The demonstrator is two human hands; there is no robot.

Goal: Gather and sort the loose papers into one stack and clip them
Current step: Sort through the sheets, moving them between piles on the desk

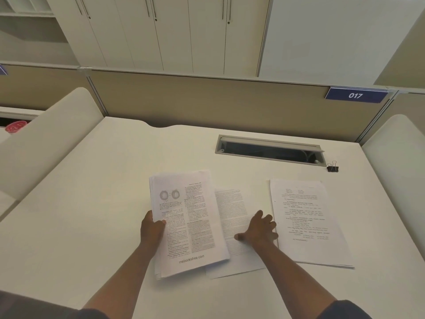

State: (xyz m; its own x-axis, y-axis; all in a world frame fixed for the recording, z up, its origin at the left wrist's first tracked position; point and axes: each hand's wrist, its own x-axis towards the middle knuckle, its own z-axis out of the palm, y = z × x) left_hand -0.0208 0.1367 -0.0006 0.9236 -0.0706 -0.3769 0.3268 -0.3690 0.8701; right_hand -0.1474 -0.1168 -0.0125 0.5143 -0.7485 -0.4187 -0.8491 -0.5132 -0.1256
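Your left hand (152, 229) grips a stack (187, 224) of printed sheets by its left edge, thumb curled over the top page, the rest of the stack lying angled on the desk (80, 203). Your right hand (258, 229) lies flat, fingers (268, 218) spread and straight, pressing on a sheet (232, 203) just right of the stack and partly tucked under it. A second pile (308, 224) lies further right, its left edge just beside your right hand. The binder clip (332, 167) stands near the desk's far right, well apart from the papers, beside the cable trough (270, 150); what the trough holds is too dark to tell.

These sheets are light, limp and slick on one another, so they will likely fan or slide if held by one edge only. Slide the pressed sheet sideways under a flat palm, then pinch it at an edge. Square the whole stack by tapping a long edge on the desk before you clip a corner.
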